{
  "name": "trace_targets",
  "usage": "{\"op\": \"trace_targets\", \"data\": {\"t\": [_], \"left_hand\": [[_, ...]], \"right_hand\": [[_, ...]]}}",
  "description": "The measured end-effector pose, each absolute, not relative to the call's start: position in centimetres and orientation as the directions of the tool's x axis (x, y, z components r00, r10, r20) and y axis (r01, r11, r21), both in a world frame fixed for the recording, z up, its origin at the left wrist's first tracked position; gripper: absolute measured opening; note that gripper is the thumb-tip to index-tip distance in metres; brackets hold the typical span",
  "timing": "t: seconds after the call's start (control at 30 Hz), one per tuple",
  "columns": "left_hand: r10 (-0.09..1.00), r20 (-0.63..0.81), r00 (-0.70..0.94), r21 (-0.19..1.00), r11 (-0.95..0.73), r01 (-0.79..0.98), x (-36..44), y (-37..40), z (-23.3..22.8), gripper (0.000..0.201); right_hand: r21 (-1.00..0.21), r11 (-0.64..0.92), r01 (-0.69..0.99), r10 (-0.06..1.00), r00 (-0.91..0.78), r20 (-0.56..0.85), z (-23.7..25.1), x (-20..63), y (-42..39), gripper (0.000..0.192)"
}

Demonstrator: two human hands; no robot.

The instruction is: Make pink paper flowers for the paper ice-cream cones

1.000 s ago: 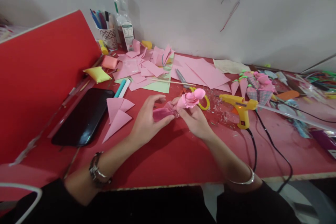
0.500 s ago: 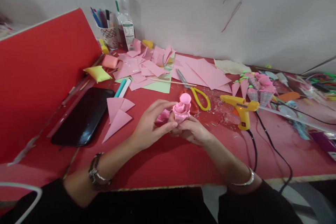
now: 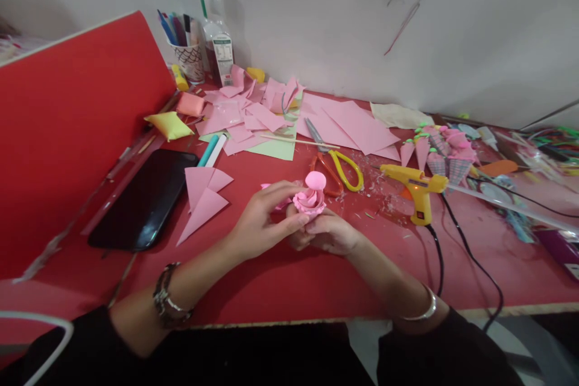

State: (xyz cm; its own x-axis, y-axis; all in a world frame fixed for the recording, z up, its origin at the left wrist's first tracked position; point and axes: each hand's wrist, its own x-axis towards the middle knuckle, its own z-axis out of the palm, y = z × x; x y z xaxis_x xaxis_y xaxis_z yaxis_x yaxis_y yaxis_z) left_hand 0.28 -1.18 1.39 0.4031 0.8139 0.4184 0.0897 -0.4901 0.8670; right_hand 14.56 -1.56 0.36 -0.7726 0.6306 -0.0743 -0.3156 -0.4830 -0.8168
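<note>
Left hand (image 3: pixel 259 223) and right hand (image 3: pixel 333 233) hold a filled pink cone (image 3: pixel 309 202) in curled fingers above the red table (image 3: pixel 280 289); finished-looking cones (image 3: pixel 436 164) sit at right, while flat pink pieces (image 3: pixel 204 214) at left lie unrolled

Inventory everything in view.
Ruffled piece: one, pink, between hands
Scissors: one, orange and yellow handles, centre
Hot-glue gun: one, yellow, right
Cones: several, pink and checked, back right
Phone: one, black, left
Markers: two, teal and white, beyond phone
Cutouts: several, pink, beside phone
Paper scraps: many, pink, back
Sheets: several, pink, beside scraps
Packets: two, yellow and coral, back left
Pen cup: one, white, back left
Bottle: one, clear, back left
Board: one, red, left
Clutter: uncounted, mixed, right
Table: one, red, below
Left hand: one, bare, at ruffled piece
Right hand: one, bare, holding it
</note>
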Motion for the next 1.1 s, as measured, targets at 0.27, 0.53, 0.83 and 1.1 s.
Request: {"op": "trace_targets", "data": {"t": [0.27,0.53,0.83,1.1], "left_hand": [[0.812,0.382,0.441,0.894,-0.446,0.047,0.39,-1.19,1.48,0.014],[0.791,0.362,0.493,0.925,-0.372,-0.082,0.18,-0.95,0.73,0.033],[0.765,0.290,0.575,0.956,-0.260,-0.136,0.23,-1.26,1.16,0.046],[0.766,0.290,0.574,0.956,-0.256,-0.142,0.38,-1.59,1.33,0.036]], "right_hand": [[-0.819,-0.486,-0.304,0.642,-0.760,-0.099,0.20,14.60,-1.65,0.011],[-0.860,-0.455,-0.230,0.647,-0.749,-0.142,0.67,14.50,-1.69,0.009],[-0.960,-0.277,0.046,0.805,-0.534,-0.258,0.29,14.70,-2.25,0.019],[-0.970,0.073,0.234,0.772,-0.629,-0.094,0.47,14.46,-2.17,0.034]]}}
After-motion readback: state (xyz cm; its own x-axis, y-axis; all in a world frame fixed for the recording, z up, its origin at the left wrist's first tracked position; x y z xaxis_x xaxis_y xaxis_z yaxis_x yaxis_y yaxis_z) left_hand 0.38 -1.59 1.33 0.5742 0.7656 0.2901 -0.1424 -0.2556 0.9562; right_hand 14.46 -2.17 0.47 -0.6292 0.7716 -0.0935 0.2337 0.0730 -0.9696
